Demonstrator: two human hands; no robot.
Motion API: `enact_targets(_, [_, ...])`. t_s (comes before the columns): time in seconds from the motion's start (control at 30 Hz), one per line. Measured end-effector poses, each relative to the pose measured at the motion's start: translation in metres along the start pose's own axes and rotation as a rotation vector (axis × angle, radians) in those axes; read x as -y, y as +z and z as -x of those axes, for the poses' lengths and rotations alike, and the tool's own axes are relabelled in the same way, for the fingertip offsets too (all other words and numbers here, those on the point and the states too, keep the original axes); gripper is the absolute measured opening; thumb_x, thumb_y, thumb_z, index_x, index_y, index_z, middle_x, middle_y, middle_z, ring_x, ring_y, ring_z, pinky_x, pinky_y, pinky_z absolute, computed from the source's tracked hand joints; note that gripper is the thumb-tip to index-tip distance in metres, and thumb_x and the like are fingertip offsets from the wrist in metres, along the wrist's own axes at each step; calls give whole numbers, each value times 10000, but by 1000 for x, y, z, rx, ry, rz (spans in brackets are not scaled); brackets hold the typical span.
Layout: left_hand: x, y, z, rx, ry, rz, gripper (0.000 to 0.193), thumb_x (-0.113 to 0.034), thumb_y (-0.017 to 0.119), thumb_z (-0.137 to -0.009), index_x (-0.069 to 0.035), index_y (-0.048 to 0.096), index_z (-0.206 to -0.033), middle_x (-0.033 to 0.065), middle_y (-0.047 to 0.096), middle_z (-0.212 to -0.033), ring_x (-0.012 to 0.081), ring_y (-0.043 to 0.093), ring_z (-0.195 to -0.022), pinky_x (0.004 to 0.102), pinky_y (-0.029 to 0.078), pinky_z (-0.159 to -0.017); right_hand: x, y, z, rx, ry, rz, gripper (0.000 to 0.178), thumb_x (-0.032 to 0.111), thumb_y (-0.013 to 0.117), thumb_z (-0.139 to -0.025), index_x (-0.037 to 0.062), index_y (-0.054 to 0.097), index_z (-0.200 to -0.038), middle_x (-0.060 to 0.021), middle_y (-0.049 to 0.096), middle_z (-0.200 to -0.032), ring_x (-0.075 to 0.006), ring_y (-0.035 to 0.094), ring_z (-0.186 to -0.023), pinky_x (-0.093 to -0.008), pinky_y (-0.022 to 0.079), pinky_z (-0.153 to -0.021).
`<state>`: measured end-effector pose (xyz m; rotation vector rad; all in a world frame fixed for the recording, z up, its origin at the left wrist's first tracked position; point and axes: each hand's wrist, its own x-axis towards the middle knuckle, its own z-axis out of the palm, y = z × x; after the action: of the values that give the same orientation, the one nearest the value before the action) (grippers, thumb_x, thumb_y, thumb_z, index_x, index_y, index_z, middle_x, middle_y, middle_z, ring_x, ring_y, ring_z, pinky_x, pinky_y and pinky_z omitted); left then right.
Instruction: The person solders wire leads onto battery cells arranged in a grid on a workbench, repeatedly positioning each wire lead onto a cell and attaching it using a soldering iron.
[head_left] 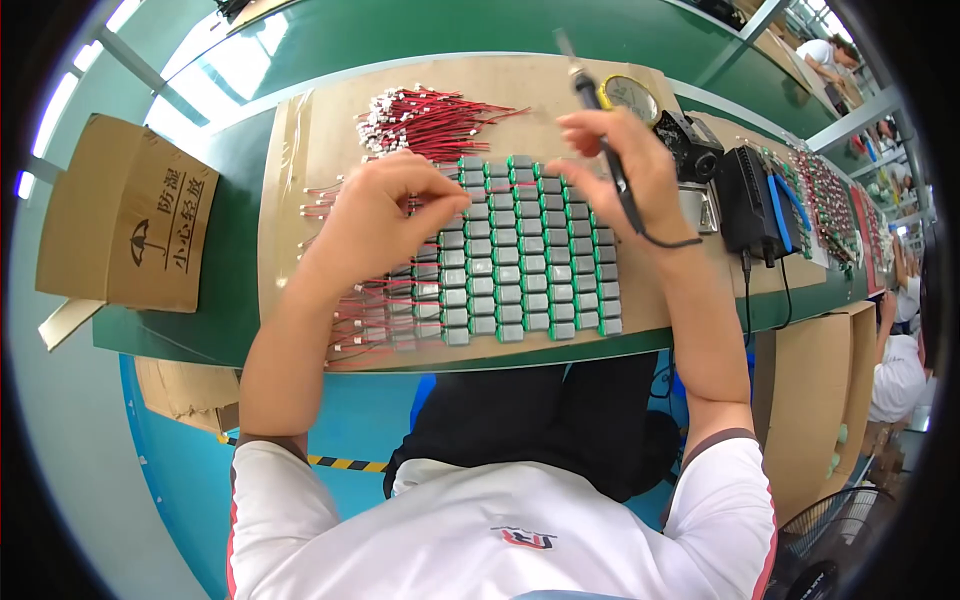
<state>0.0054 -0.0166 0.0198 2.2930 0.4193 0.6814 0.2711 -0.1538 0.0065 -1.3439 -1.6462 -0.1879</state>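
Observation:
My right hand grips a black soldering iron, its tip pointing up and away, blurred, with a cord trailing behind the hand. My left hand hovers over the left side of several rows of grey battery packs with green edges. Its thumb and forefinger are pinched together; whatever lies between them is hidden. Red wire leads with white connectors stick out from the left edge of the rows. Beyond that hand lies a heap of loose red leads with white connectors.
A round, yellow-rimmed reel lies past my right hand. Right of it stand a black iron holder and a black soldering station. An open cardboard box sits at left. Co-workers are at the far right.

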Motion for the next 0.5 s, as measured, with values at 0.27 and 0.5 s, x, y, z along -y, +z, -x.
enact_targets(0.27, [0, 0, 1, -41, -198, 299, 121, -148, 830, -960, -28, 825, -978, -37, 749, -798, 18, 562, -689, 226, 443, -629, -19, -2, 4, -64, 150, -125, 220, 84, 803, -1000, 32, 727, -1200, -105, 824, -1049, -152, 797, -974, -277, 628, -840])
enact_targets(0.5, [-17, -3, -2, -44, -134, 189, 138, -162, 828, -954, -27, 825, -982, -15, 762, -808, 38, 598, -711, 237, 463, -643, 23, 13, 13, 0, 479, -898, 270, -3, 826, -962, -8, 678, -1188, -113, 792, -991, -158, 783, -886, -291, 650, -784])
